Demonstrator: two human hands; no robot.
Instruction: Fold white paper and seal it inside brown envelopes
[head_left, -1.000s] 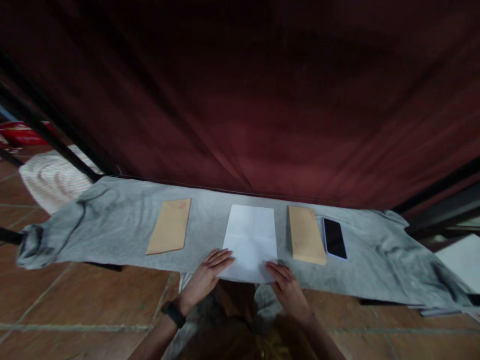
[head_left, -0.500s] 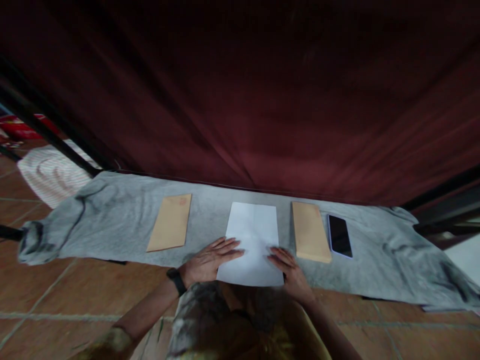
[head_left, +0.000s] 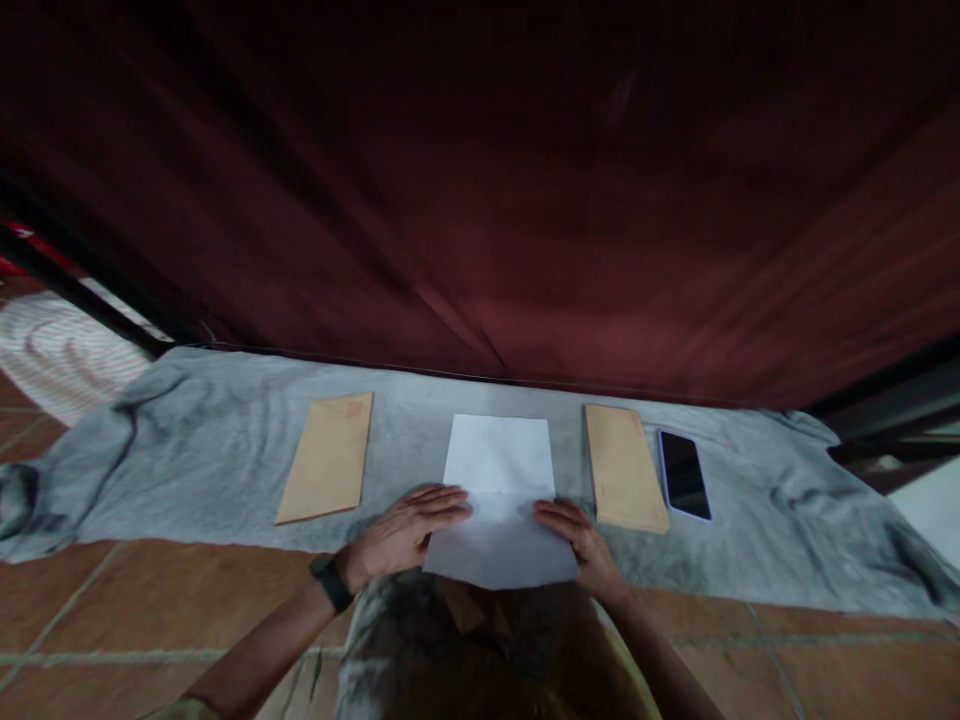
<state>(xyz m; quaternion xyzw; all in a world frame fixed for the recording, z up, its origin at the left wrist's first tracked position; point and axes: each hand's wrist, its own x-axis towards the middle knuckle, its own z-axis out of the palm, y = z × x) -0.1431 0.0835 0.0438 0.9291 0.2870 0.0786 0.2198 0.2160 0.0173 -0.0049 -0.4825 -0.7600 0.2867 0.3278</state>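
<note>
A white sheet of paper (head_left: 499,460) lies in front of me on the grey cloth, with a crease across its middle. Its near half is greyer and reaches past the cloth's front edge over my lap. My left hand (head_left: 405,530), with a dark band on its wrist, holds the left edge near the crease, fingers on top. At the opposite edge my right hand (head_left: 581,545) grips the paper in the same way. Both thumbs are mostly hidden. To the left rests a brown envelope (head_left: 326,458); a thicker brown envelope stack (head_left: 626,467) lies right of the paper.
A phone (head_left: 684,475) with a pale purple rim lies just right of the stack. The grey cloth (head_left: 217,440) covers the long narrow surface. Behind it hangs a dark red curtain (head_left: 480,220). Striped fabric (head_left: 71,350) and dark bars are at the left, above a tiled floor (head_left: 187,590).
The paper's near half now bends at the crease and looks shaded, where the sheet looked flatter before. Both hands remain at its side edges. The view has shifted slightly.
</note>
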